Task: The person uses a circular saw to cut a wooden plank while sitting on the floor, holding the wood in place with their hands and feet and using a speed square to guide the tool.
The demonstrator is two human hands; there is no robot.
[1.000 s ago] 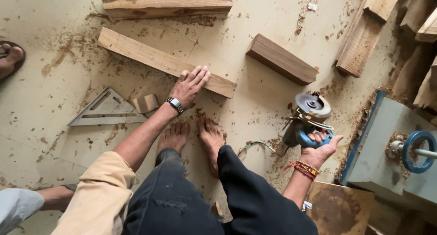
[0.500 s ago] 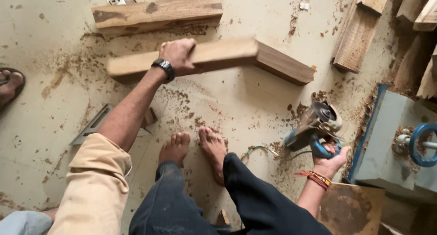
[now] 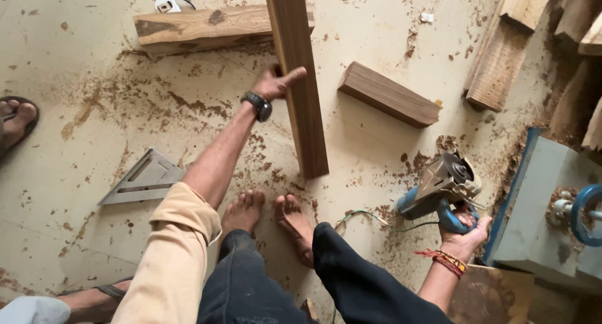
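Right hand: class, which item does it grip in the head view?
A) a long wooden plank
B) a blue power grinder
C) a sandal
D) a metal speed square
B: the right hand closes on the handle of the blue power grinder resting on the floor, while the left hand holds the long wooden plank.

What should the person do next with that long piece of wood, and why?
Probably set the long plank down flat in front of the bare feet. The left hand grips it by one edge, its near end close to the toes, while the right hand holds the blue power grinder off to the side, its disc clear of the wood.
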